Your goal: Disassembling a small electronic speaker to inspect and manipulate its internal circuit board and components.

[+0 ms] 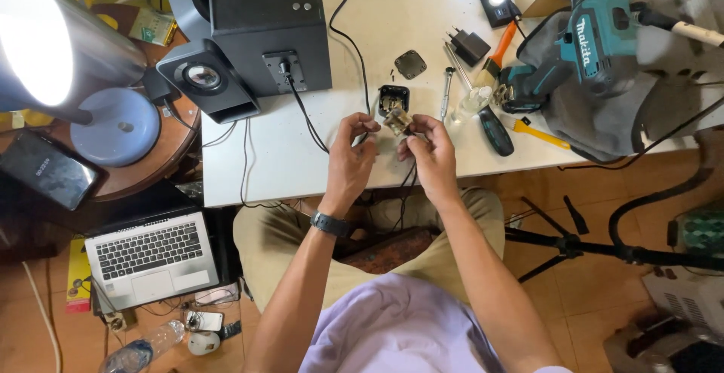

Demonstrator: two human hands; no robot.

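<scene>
- Head view: both hands hold one small circuit part [397,122] just above the white counter [264,169] edge.
- The left hand [351,156] pinches its left side; the right hand [430,150] pinches its right side.
- It looks light, stiff and easy to break, so the edges seem the best place to hold.
- Thin black wires [407,181] hang from it.
- An open black plastic case [393,99] sits just behind, with its flat lid [410,64] near.

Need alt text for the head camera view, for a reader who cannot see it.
Seated at a white table, a person's left hand and right hand together hold a small electronic part with black wires. Nearby lie an opened black casing, screwdrivers, a cordless drill and a speaker.
</scene>
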